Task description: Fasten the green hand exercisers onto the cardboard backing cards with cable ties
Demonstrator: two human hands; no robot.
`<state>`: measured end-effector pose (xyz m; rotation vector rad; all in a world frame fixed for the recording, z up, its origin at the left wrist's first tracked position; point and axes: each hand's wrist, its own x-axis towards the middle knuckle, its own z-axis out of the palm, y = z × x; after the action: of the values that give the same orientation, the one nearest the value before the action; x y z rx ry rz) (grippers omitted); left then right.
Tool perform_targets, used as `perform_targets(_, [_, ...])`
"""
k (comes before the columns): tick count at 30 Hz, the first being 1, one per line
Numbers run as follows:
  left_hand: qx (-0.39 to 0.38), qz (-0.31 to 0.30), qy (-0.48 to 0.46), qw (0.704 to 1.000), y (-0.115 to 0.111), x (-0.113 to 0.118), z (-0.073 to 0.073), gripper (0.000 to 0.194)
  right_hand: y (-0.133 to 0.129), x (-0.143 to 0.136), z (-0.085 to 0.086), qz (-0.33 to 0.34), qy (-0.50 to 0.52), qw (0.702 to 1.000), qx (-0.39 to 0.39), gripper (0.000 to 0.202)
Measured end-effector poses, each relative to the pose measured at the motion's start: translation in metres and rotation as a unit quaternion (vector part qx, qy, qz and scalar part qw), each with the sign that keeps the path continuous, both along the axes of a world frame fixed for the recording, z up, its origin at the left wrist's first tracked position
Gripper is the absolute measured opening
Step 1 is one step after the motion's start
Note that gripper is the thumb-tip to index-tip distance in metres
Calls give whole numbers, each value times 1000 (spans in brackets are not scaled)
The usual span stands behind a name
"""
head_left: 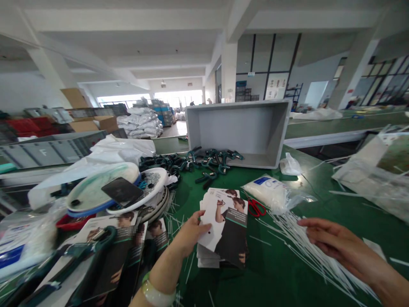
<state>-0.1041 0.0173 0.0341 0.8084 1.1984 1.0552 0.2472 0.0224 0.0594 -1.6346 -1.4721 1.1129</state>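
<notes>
My left hand (191, 232), a pale bangle on its wrist, grips the left edge of a printed packaging card (236, 230) at the top of a stack, its thumb lying on the face. The stack's lower cards (207, 261) sit slightly out of line on the green table. To the right, my right hand (335, 243) is at a loose bundle of white cable ties (297, 247). Its fingers stretch out to the left over the ties; no tie shows clearly between them. Red-handled scissors (256, 207) rest between the stack and the bundle.
Several green-black spring clamps (212, 164) spill from a tipped grey crate (236, 128). A bag of cable ties (268, 192) lies right of them. At left are a phone (122, 191) on round tubs and carded clamps (92, 256) in the foreground.
</notes>
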Motion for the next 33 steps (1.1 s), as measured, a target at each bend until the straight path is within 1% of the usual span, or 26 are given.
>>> perform_targets(1, [-7, 12, -28, 1000, -2, 3, 0, 57, -4, -13, 3, -2, 57, 998, -9, 43])
perform_targets(3, [-23, 38, -84, 995, -4, 9, 0, 51, -9, -44, 5, 27, 139, 989, -32, 36])
perform_targets(5, [-38, 60, -131, 989, -4, 16, -1, 49, -12, -74, 4, 77, 159, 984, -24, 32])
perform_targets(7, [-56, 88, -148, 984, -4, 21, -1, 48, -15, -99, 3, 128, 158, 979, -19, 28])
perform_targets(10, [-70, 120, -139, 980, -4, 27, 0, 47, -21, -121, 0, 170, 159, 971, -51, 21])
perform_targets(12, [-49, 110, -142, 982, -4, 30, 1, 44, -25, -126, -1, 177, 171, 966, -78, 19])
perform_targets(14, [-19, 99, -151, 983, -4, 31, 0, 46, -29, -126, 0, 173, 187, 962, -96, 18])
perform_targets(15, [-4, 103, -154, 983, -4, 32, 0, 48, -31, -125, 2, 167, 192, 961, -103, 19])
perform_targets(20, [44, 161, -161, 973, -3, 34, 2, 55, -37, -120, 12, 133, 205, 963, -114, 20])
perform_targets(23, [63, 164, -136, 975, -3, 34, 4, 56, -37, -119, 16, 133, 208, 962, -117, 19])
perform_targets(28, [136, 162, -100, 972, -4, 33, 5, 49, -38, -120, 17, 142, 222, 957, -122, 17])
perform_targets(31, [139, 157, -66, 976, -6, 33, 6, 43, -38, -120, 20, 131, 234, 957, -114, 18])
perform_targets(33, [136, 154, -54, 977, -8, 35, 7, 42, -39, -120, 22, 120, 249, 955, -104, 19])
